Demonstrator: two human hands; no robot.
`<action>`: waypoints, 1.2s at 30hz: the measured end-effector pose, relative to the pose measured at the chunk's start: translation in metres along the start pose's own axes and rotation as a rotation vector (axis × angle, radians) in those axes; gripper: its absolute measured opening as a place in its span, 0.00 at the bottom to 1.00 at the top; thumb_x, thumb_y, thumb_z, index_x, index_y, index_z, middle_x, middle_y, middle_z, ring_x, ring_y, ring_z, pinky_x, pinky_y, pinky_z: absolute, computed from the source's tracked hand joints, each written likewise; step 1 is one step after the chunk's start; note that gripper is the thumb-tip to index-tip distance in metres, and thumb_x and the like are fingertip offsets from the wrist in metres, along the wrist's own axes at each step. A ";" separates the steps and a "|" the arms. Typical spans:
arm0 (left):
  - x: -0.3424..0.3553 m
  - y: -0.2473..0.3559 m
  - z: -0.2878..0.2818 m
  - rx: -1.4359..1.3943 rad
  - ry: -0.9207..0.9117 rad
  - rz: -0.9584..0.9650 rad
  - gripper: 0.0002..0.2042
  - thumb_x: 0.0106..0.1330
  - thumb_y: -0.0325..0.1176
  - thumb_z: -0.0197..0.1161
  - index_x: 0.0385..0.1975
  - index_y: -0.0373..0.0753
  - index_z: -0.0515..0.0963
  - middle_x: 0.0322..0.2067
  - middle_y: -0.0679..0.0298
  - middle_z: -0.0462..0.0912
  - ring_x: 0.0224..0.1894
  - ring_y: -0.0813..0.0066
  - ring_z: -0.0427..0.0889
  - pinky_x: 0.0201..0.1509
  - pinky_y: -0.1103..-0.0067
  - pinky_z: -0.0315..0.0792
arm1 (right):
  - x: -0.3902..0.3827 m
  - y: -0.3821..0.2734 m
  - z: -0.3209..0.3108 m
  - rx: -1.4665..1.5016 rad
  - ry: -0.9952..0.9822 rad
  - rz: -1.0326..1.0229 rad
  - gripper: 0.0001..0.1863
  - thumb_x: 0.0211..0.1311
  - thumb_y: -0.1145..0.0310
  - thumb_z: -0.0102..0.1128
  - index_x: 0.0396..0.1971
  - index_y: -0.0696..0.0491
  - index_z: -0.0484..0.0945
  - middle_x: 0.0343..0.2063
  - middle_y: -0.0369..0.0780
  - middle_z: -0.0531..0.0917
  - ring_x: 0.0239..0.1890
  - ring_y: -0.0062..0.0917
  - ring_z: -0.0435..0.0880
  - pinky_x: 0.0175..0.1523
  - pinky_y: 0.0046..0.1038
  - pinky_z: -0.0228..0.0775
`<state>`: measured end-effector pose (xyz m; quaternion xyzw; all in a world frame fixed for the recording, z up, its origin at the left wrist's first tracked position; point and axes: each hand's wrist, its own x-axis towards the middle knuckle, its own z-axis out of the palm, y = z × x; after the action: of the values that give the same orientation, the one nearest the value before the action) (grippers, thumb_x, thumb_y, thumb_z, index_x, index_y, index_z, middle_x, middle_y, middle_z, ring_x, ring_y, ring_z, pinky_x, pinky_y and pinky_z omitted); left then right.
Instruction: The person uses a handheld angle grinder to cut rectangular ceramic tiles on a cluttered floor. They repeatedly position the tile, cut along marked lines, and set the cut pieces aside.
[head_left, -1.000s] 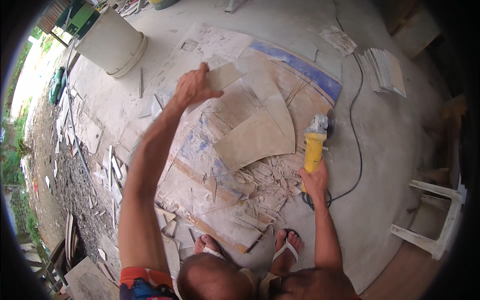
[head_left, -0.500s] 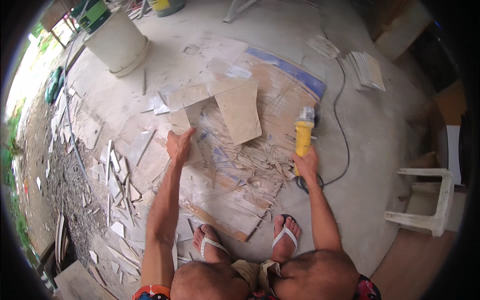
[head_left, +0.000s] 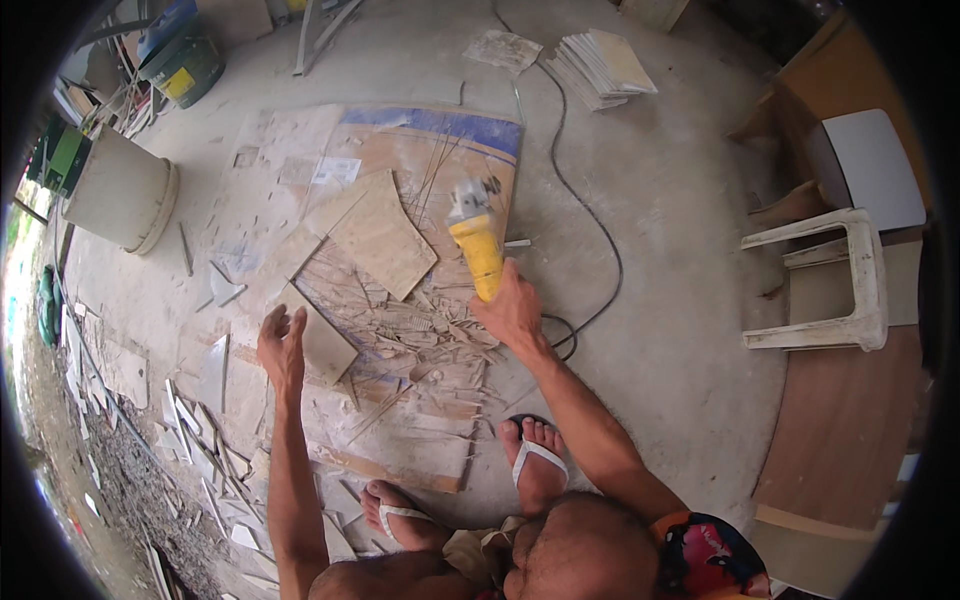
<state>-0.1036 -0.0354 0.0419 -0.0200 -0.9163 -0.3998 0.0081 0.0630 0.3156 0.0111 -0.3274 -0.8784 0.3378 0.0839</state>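
My right hand [head_left: 510, 305] is wrapped round the yellow body of an angle grinder [head_left: 478, 255]. The grinder's metal head points away from me, above the right side of a dusty board [head_left: 440, 455]. My left hand [head_left: 283, 345] hangs with thumb and fingers apart and nothing visible between them, beside the left edge of a cut beige tile piece [head_left: 322, 340]. Farther off on the board lies a larger tile piece [head_left: 385, 235] with a curved edge. Thin tile strips and slivers [head_left: 410, 335] are heaped between the pieces and my right hand.
The grinder's black cord [head_left: 600, 215] curves over the concrete at the right. A stack of tiles [head_left: 605, 65] lies at the back. White offcuts [head_left: 200, 440] litter the left. A pale bucket [head_left: 125, 190] stands far left, a white plastic stool [head_left: 865, 280] at the right. My sandalled feet flank the board's near edge.
The view has swung to the right. My right hand has brought the grinder inward over the board, nearer the tile pieces. My left hand's fingers have spread beside a tile piece.
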 end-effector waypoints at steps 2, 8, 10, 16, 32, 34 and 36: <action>0.007 0.001 0.009 -0.169 -0.110 0.025 0.32 0.71 0.48 0.75 0.64 0.27 0.82 0.49 0.46 0.91 0.51 0.59 0.90 0.60 0.69 0.81 | 0.004 -0.034 -0.004 0.019 -0.032 -0.073 0.30 0.56 0.61 0.74 0.52 0.63 0.73 0.36 0.60 0.89 0.41 0.59 0.91 0.47 0.54 0.84; 0.002 0.055 0.069 -0.298 -0.368 0.117 0.28 0.77 0.45 0.70 0.66 0.26 0.79 0.52 0.47 0.91 0.54 0.63 0.91 0.60 0.70 0.82 | 0.024 -0.091 -0.013 0.074 -0.127 -0.190 0.28 0.55 0.61 0.74 0.49 0.63 0.75 0.36 0.59 0.89 0.41 0.57 0.91 0.46 0.52 0.84; -0.001 0.065 0.081 -0.477 -0.403 0.020 0.31 0.79 0.48 0.68 0.67 0.24 0.77 0.54 0.49 0.89 0.56 0.64 0.89 0.62 0.70 0.81 | 0.024 -0.097 -0.009 0.136 -0.178 -0.228 0.28 0.54 0.61 0.75 0.50 0.61 0.75 0.36 0.59 0.90 0.41 0.58 0.91 0.46 0.52 0.83; 0.025 0.068 0.105 -0.820 -0.291 -0.085 0.36 0.78 0.55 0.69 0.67 0.25 0.76 0.55 0.53 0.87 0.56 0.71 0.85 0.58 0.74 0.81 | 0.030 -0.112 0.046 0.080 -0.368 -0.291 0.31 0.54 0.60 0.74 0.53 0.60 0.73 0.37 0.61 0.89 0.43 0.60 0.90 0.49 0.54 0.83; 0.082 0.053 0.116 -0.744 -0.360 -0.209 0.40 0.80 0.62 0.62 0.69 0.22 0.75 0.63 0.51 0.82 0.67 0.64 0.79 0.73 0.67 0.72 | 0.072 -0.128 0.071 0.048 -0.496 -0.255 0.33 0.53 0.61 0.72 0.54 0.65 0.71 0.39 0.66 0.88 0.45 0.62 0.90 0.51 0.53 0.85; 0.083 0.052 0.119 -0.749 -0.368 -0.207 0.40 0.80 0.61 0.62 0.69 0.22 0.75 0.64 0.51 0.82 0.66 0.63 0.80 0.73 0.66 0.72 | 0.072 -0.126 0.073 0.048 -0.494 -0.256 0.32 0.54 0.62 0.71 0.54 0.65 0.71 0.39 0.66 0.88 0.45 0.62 0.90 0.50 0.54 0.85; 0.081 0.056 0.127 -0.776 -0.304 -0.194 0.37 0.79 0.62 0.64 0.62 0.25 0.81 0.53 0.57 0.86 0.54 0.72 0.80 0.61 0.72 0.74 | 0.073 -0.124 0.073 0.069 -0.490 -0.252 0.32 0.54 0.62 0.71 0.54 0.65 0.72 0.38 0.65 0.88 0.45 0.62 0.90 0.50 0.54 0.85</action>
<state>-0.1820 0.0975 -0.0010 0.0060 -0.6862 -0.7065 -0.1728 -0.0846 0.2535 0.0312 -0.1210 -0.8943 0.4237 -0.0783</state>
